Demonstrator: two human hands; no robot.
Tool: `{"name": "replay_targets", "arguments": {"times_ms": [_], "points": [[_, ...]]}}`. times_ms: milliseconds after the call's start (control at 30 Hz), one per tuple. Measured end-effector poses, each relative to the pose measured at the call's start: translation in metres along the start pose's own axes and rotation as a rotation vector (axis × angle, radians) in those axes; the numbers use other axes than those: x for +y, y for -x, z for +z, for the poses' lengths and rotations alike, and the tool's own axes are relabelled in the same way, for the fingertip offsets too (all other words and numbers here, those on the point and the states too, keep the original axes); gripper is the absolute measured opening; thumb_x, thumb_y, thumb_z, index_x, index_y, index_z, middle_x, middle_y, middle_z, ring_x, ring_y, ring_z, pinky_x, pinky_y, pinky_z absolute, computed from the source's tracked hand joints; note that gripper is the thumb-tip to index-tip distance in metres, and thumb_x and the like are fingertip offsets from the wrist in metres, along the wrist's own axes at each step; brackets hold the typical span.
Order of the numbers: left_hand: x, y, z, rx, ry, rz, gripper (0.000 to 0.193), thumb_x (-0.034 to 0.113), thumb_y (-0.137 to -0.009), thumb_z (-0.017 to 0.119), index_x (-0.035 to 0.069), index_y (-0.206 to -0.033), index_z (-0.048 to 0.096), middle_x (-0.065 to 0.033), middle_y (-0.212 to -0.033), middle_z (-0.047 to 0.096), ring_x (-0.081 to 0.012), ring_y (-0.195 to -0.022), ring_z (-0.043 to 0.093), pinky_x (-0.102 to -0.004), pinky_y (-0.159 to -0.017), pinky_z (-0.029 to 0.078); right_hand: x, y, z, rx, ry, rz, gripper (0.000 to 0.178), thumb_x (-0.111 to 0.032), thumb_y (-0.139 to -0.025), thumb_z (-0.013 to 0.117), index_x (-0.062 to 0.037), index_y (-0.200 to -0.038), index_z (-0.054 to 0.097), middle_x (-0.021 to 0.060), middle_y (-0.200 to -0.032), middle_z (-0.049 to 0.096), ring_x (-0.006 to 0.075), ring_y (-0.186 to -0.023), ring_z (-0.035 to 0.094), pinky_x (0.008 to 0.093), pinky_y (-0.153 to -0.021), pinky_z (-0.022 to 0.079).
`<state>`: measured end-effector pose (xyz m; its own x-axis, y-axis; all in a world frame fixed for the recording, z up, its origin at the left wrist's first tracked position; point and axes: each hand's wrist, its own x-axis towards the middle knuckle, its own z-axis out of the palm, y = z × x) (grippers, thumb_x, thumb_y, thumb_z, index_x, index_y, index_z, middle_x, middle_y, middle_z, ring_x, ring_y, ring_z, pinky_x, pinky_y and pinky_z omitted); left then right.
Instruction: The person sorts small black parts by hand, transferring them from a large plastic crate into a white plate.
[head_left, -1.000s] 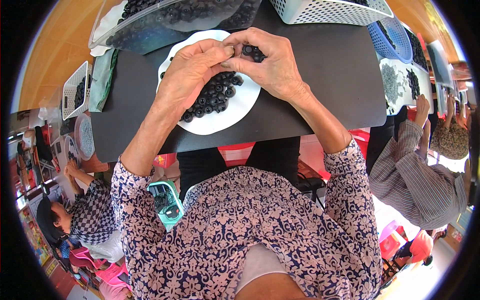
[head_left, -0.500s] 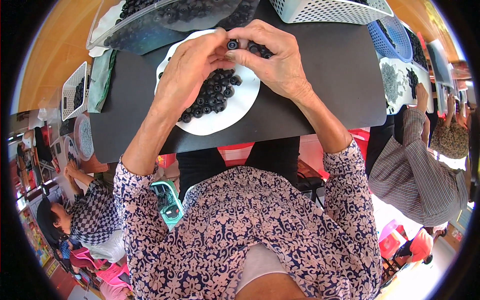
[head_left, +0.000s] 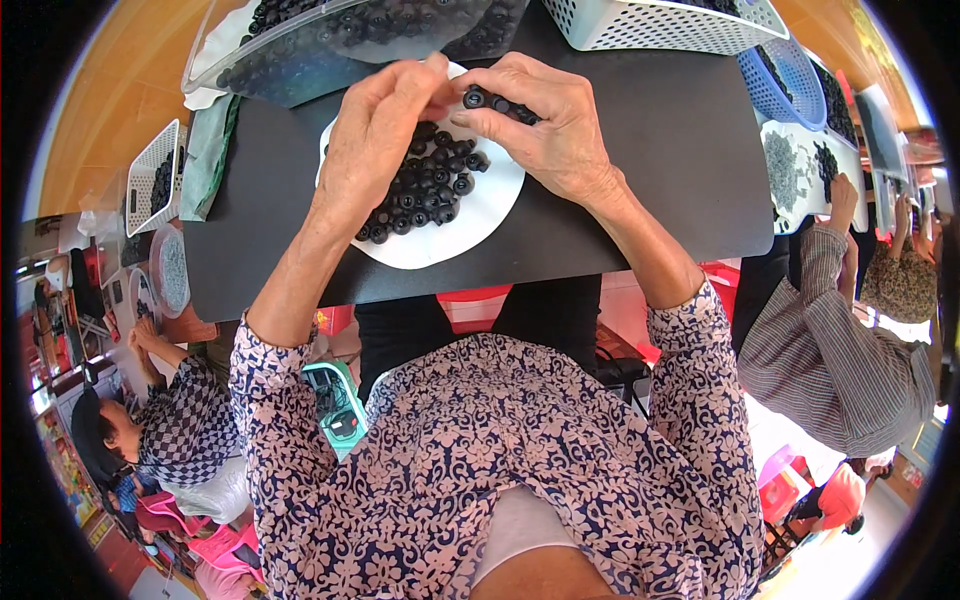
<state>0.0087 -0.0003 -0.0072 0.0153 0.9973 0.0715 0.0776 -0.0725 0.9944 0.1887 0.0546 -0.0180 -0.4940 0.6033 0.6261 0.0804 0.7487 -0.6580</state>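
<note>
Small black round parts with ring-like centres (head_left: 425, 190) lie in a loose pile on a white round sheet or plate (head_left: 485, 220). Above its far right edge, my right hand (head_left: 555, 125) is closed around several more of these parts (head_left: 500, 104), one sticking out between thumb and forefinger. My left hand (head_left: 372, 130) hovers over the far left of the pile, its fingers drawn together close to the right fingertips. Whatever those left fingers pinch is hidden. A small gap separates the two hands.
Beyond the sheet, a clear bin (head_left: 300, 80) of black parts stands on the dark table (head_left: 660, 160). A white basket (head_left: 650, 30) and a blue basket (head_left: 815, 95) are at far right. A green bag (head_left: 207, 160) lies left. Co-workers sit on both sides, one hand (head_left: 843, 200) at right.
My hands have drawn slightly apart at the fingertips. The right hand has moved a little nearer to me, and the part held at its fingertips has shifted with it.
</note>
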Motion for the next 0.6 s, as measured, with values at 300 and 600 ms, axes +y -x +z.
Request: {"name": "replay_targets", "arguments": {"times_ms": [300,600], "points": [[0.010,-0.017,0.020,-0.191,-0.179,0.135,0.051,0.042,-0.100,0.027,0.007,-0.120,0.059,-0.0103,-0.110,0.063,-0.0178,-0.100,0.060,-0.0289,-0.086,0.049,0.002,0.002,0.005,0.006,0.006,-0.079,0.025,-0.006,-0.072,0.074,-0.0006,-0.096,0.069,0.0098,-0.084,0.066,0.0210,-0.074,0.064,0.0302,-0.066,0.051],[0.011,-0.006,0.032,-0.109,-0.120,0.142,0.055,0.044,-0.101,0.030,-0.001,-0.119,0.056,-0.0115,-0.103,0.063,-0.0178,-0.096,0.058,-0.0282,-0.085,0.045,-0.003,0.003,0.002,-0.053,-0.060,0.045,0.023,-0.005,-0.073,0.073,0.0003,-0.096,0.068,0.0134,-0.088,0.067,0.0245,-0.078,0.065,0.0323,-0.070,0.052]]}}
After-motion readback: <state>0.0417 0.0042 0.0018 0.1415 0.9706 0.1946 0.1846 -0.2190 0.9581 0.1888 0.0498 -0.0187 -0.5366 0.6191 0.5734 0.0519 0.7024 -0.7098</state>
